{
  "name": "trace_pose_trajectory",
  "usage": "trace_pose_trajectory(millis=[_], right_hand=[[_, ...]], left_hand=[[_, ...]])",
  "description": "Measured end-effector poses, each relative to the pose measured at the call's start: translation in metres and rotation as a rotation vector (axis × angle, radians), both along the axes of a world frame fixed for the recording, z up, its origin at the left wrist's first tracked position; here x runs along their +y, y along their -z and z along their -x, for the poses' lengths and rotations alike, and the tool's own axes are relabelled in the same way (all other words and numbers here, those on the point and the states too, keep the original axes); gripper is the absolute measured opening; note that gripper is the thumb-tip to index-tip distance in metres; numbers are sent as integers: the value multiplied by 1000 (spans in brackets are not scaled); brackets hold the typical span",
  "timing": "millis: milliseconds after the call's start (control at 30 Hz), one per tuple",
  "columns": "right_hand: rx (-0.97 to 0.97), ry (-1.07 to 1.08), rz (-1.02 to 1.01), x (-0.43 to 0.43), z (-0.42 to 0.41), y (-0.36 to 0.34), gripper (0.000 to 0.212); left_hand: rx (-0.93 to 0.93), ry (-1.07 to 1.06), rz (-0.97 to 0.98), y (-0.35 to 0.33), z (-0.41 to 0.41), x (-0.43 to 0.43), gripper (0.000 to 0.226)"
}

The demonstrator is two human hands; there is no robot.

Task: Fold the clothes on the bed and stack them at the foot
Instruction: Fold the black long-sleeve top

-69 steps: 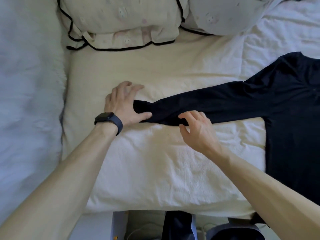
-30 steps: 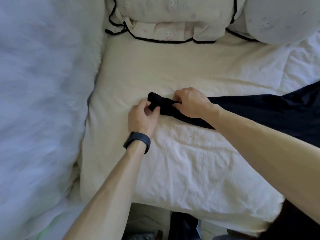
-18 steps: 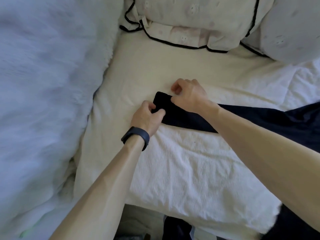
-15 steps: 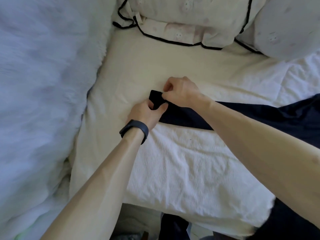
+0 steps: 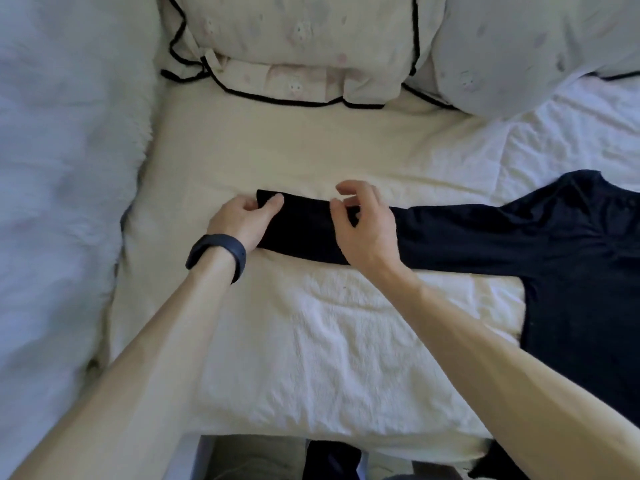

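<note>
Left hand [image 5: 242,220] pinches flat dark sleeve [image 5: 304,233] — crinkled cream bedding [image 5: 311,358] beneath.

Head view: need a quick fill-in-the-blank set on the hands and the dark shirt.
1. The wristband is on the ____ arm.
2. The left hand pinches the cuff end of the sleeve of the dark shirt; the right hand is over the same ____.
3. The pillow has ____ piping.
4. The shirt's body lies at the ____ edge of the view.
Missing words: left, sleeve, black, right.
</note>
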State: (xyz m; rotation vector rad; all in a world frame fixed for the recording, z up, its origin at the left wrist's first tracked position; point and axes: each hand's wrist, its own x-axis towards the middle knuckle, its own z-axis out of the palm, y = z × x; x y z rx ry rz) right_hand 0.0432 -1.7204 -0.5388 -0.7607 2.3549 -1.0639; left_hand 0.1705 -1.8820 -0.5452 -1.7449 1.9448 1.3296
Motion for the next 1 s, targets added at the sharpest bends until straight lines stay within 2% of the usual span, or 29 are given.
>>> trace_pose_trajectory(millis=[67, 233, 333, 467, 533, 600, 667, 833, 1000], right_hand=[[34, 133, -74, 41, 8, 7, 23], [171, 305, -366, 115, 34, 20, 35], [138, 309, -451, 138, 43, 22, 42], [131, 270, -538, 156, 49, 22, 48], [125, 285, -566, 167, 54, 20, 46], [115, 321, -567, 180, 62, 18, 42], [110, 345, -548, 194, 75, 16, 39], [192, 280, -450, 220, 130, 13, 32], [199, 185, -385, 218, 215, 13, 32]], left_hand=[[-21, 66, 139, 0, 8, 1, 33], [264, -195, 498, -10, 5, 9, 27], [176, -221, 482, -9, -6, 10, 26], [-219, -15, 381, -9, -15, 19, 23], [-281, 107, 479, -11, -6, 32, 35], [-231, 274, 681, -13, 11, 50, 55], [-114, 472, 755, -15, 39, 73, 59], [28, 821, 578, -4, 127, 142, 50], [-60, 875, 532, 17, 180, 181, 40]])
